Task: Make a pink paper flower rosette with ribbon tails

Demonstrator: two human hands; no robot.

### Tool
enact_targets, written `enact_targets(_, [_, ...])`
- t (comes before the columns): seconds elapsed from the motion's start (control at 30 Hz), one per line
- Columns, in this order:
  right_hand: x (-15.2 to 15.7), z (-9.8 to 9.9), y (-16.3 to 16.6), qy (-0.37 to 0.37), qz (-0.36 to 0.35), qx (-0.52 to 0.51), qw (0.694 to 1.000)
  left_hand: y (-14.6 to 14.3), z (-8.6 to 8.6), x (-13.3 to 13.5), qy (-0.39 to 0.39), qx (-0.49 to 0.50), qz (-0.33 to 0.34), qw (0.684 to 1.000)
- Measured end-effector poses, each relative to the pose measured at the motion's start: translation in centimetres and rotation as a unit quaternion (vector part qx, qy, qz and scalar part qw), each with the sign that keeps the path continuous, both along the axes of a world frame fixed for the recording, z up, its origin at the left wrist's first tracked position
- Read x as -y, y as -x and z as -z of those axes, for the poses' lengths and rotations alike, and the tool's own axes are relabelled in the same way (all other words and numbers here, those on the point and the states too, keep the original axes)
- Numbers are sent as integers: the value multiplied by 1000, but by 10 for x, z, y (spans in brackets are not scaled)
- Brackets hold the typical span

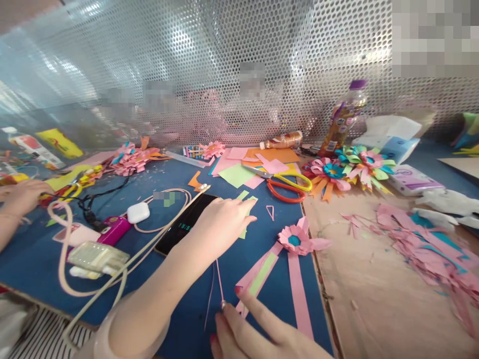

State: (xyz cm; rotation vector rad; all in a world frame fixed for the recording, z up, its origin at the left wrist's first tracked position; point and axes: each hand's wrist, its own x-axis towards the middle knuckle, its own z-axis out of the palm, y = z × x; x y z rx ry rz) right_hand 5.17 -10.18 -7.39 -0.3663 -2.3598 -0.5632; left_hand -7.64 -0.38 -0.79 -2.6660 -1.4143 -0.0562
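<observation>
My left hand (224, 219) reaches across the blue table (33, 259), fingers curled down on a light green paper piece (247, 199), its heel over a black phone (182, 228). A thin pink strand (220, 281) runs from under this hand down to my right hand (254, 331) at the bottom edge. There my thumb and a finger pinch the strand's end, while the index fingertip touches the end of a pink-and-green paper strip (260, 276). That strip and a second pink one hang from a pink paper flower (295, 239) with a teal centre.
Orange-and-yellow scissors (288, 187) lie beyond the flower among coloured paper sheets. Finished paper flowers (350, 169) and a bottle (346, 117) stand at the back right. Pink scraps (430, 249) litter the cardboard (374, 299). Cables, a charger (97, 257) and another person's hand (22, 194) are on the left.
</observation>
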Motion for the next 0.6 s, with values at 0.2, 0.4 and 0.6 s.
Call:
enact_targets(0.2, [3,-1,-1,46,54,-30,997,-1,2,2,7,-1,-4,1000])
enact_targets(0.4, [1,1,0,65,22,-8,998,-3,1,2,21,3,-15,1000])
enact_targets(0.6, [2,5,2,71,4,-9,997,-3,2,2,19,-1,-28,999])
